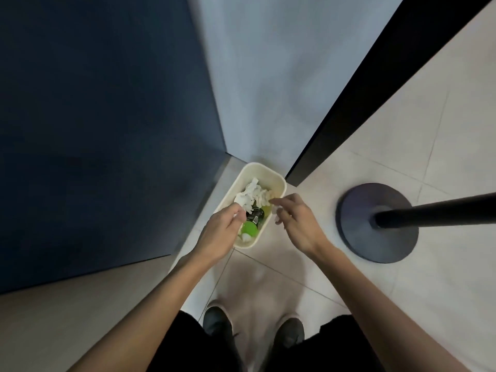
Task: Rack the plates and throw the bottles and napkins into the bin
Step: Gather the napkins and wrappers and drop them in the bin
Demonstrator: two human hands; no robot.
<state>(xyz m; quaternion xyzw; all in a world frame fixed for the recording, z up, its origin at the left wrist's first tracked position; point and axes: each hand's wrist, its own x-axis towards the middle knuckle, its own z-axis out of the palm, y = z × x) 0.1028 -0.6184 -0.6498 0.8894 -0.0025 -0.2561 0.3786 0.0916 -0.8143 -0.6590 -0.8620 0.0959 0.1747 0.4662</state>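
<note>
Bin [279,183] on floor, long axis pointing to wall corner. Right hand [298,224] grip loosely pinches scrap [276,210] just above right rim. Left hand [222,226] curled over near end; whether it holds anything, cannot tell.

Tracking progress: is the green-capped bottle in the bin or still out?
In. The bottle lies inside the cream bin, partly under crumpled napkins.

Head camera looks steeply down onto the bin [266,175].
</note>
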